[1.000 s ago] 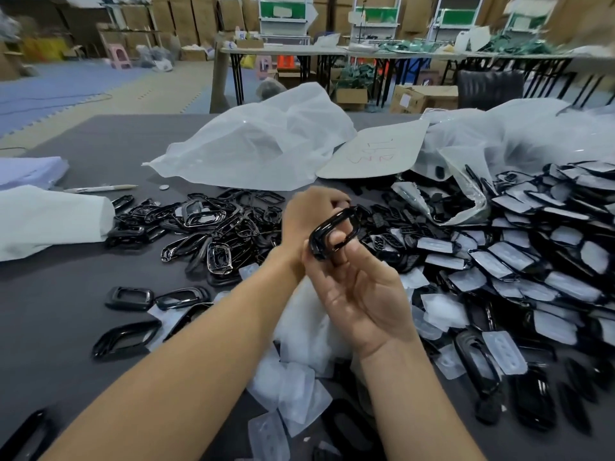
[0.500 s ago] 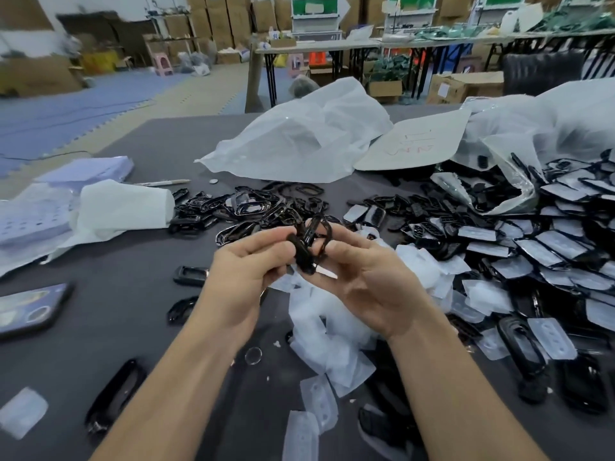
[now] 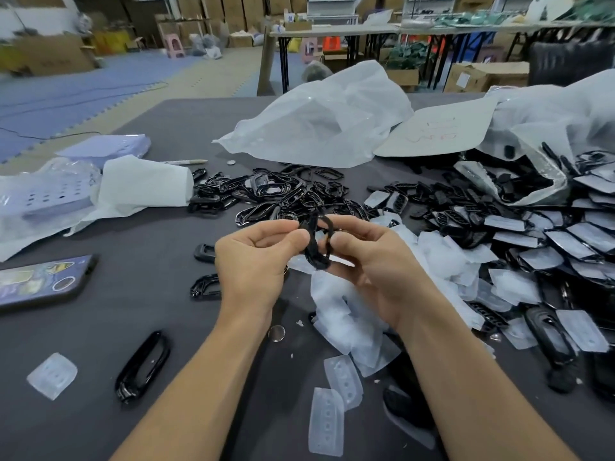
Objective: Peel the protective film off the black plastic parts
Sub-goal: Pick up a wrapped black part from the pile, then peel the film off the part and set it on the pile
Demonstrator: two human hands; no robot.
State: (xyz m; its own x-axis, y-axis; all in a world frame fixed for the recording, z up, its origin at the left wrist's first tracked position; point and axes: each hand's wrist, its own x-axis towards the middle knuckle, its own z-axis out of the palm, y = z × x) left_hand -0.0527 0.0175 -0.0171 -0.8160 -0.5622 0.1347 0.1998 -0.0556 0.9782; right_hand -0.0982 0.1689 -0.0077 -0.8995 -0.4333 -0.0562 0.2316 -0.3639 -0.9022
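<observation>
Black plastic part (image 3: pixel 316 242), ring-shaped: pinched between left hand (image 3: pixel 258 261) and right hand (image 3: pixel 372 264), above peeled film pieces (image 3: pixel 346 314) mid-table (image 3: pixel 149 311).

A single head-worn wide-angle camera is looking forward and down across the counter (image 3: pixel 109 344) from the person's side. It is sitting close above the left hand (image 3: pixel 253 257) and right hand (image 3: pixel 376 267), which are occupying the frame centre. The counter's far edge is crossing the upper third, and the floor (image 3: pixel 206 78) is showing beyond it.
</observation>
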